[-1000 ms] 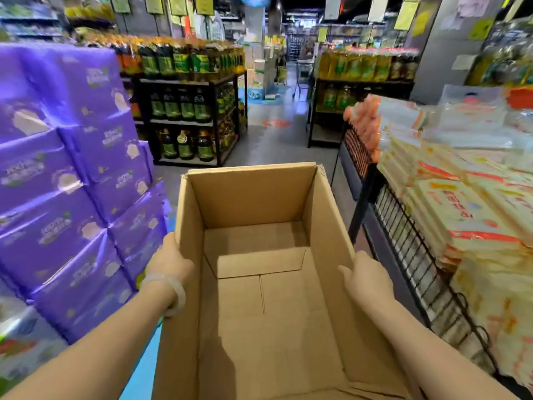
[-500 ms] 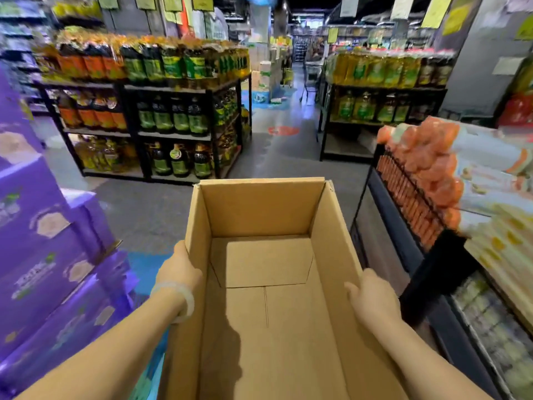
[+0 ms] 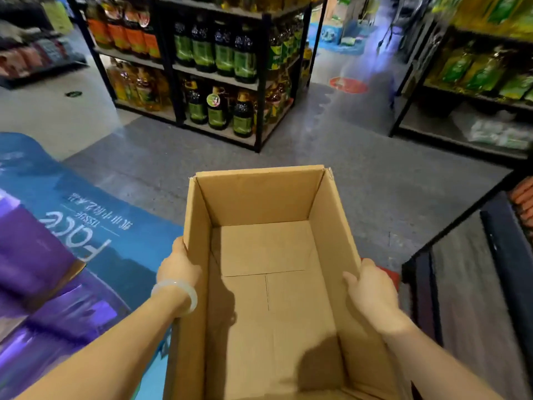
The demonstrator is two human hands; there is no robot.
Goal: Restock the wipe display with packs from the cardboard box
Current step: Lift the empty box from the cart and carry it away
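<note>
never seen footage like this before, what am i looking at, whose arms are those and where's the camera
There is no machine here, only a person in a shop aisle. The camera sits on their head and looks forward and down, so you see their own arms. The left hand and the right hand each grip a side wall of an open cardboard box, which is empty inside. A pale bracelet is on the left wrist. Purple packs are stacked at the left, and shelves of bottles stand ahead.

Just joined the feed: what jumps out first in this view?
An open cardboard box with nothing inside fills the centre, the left hand and right hand gripping its side walls. Purple packs stack at the left. Shelves of oil bottles stand ahead across the grey floor.
</note>
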